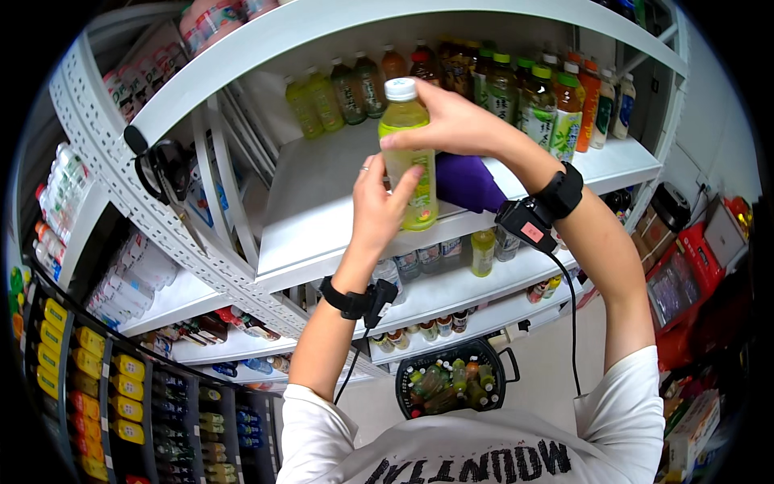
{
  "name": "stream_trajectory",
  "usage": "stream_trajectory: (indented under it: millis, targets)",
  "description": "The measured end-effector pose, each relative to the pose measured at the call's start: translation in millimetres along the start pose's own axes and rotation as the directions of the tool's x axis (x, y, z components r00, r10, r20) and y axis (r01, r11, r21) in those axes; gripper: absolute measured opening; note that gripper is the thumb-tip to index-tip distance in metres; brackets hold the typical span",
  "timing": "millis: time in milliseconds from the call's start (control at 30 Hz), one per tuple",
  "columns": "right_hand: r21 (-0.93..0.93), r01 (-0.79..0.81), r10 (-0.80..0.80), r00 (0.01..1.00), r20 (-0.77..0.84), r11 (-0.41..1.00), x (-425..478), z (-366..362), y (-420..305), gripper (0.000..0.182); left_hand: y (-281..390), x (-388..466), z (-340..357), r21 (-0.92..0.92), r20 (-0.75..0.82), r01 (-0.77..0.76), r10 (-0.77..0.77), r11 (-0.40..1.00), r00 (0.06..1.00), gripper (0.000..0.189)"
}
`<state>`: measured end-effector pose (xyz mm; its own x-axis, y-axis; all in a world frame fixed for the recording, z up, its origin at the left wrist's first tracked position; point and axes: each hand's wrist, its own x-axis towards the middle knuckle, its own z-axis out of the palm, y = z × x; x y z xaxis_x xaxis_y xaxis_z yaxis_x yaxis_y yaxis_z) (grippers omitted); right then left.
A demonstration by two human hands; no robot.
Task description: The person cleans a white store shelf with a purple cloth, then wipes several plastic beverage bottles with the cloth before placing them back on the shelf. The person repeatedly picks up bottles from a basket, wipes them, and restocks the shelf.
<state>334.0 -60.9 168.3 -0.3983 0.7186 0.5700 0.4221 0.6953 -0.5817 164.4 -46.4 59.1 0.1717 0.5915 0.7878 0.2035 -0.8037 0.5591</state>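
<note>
Both my hands are on a plastic drink bottle (424, 206) with a white cap and yellow-green contents, held upright in front of a white metal shelf (314, 218). My right hand (453, 118) wraps the upper part just below the cap. Lower down, my left hand (381, 206) grips the side, its thumb across the label. A purple cloth (465, 181) lies on the shelf behind the bottle, below my right forearm. Two similar yellow-green bottles (325, 100) stand at the back left of that shelf, beside several darker ones (347, 91).
More bottled drinks (538, 109) crowd the shelf's right side. Lower shelves hold cans and bottles, among them a yellow-green bottle (482, 253). A black basket (511, 363) full of bottles sits on the floor. At left rises a perforated white upright (181, 236), with dark glasses (163, 169) hanging there.
</note>
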Motion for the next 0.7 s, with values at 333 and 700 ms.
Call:
stream_trajectory:
  millis: [333, 700]
  targets:
    - [-0.142, -0.052, 0.045, 0.998, -0.053, 0.988, 119.9, 59.5, 26.8, 0.057, -35.0, -51.5, -80.7, 0.451, -0.092, 0.045, -0.003, 0.891, 0.996, 0.041]
    - [0.138, -0.053, 0.042, 0.996, 0.081, 0.989, 281.9, 140.8, 162.3, 0.066, -61.6, -69.5, -104.2, 0.450, -0.006, 0.078, -0.085, 0.890, 0.996, 0.016]
